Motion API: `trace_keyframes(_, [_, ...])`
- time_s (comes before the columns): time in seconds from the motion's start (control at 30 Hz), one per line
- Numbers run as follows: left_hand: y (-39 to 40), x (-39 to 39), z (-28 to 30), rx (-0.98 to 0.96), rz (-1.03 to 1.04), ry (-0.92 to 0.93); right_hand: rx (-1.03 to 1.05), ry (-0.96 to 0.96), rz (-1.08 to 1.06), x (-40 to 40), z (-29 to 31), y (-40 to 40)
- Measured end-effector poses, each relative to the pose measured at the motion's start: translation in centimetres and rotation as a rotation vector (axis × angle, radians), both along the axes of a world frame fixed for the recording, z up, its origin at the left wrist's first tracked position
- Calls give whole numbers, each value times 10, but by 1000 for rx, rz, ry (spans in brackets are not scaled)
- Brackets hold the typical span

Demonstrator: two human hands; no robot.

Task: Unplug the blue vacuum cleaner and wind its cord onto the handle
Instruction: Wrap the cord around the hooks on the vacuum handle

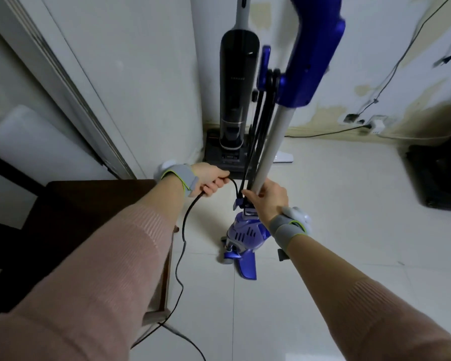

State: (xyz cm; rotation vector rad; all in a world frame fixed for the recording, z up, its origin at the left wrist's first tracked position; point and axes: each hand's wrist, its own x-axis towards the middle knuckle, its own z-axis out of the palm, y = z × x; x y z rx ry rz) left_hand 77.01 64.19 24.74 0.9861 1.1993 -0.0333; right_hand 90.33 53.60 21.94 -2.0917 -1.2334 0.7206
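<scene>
At far left we note a white door frame (71,82) running toward the corner, and nearer, a dark wooden stool (71,220) standing on the pale tiled floor (336,204). In the far corner a black upright vacuum (238,95) stands on its dock, just behind the work area. On the right wall we see a socket (375,123) with thin wires trailing across the stained paint, and a dark object at the right edge, too blurred to identify.

Both arms reach forward in pink sleeves, each wrist wearing a grey band. The left hand (210,182) is fisted around the black cord (184,230), palm down, beside the stool's far corner. The right hand (267,196) is curled around the lower end of the grey tube (274,142), thumb toward the cord strands.

The blue vacuum cleaner (241,238) stands upright between the hands, its body on the floor just below the right hand and its blue handle (315,48) rising to the top edge. Several cord loops run taut along the tube, from a hook (271,79) under the handle to a lower hook beside the right thumb. From the left hand the slack cord drops past the stool leg, curls over the floor and leaves the frame at bottom; we cannot see its plug.
</scene>
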Motion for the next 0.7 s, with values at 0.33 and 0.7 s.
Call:
trace_keyframes(0.33, [8, -19, 155, 218, 98, -90, -50, 200, -2, -5, 108, -12])
trace_keyframes(0.7, [-53, 0, 216, 593, 55, -80, 189, 361, 64, 23, 217, -41])
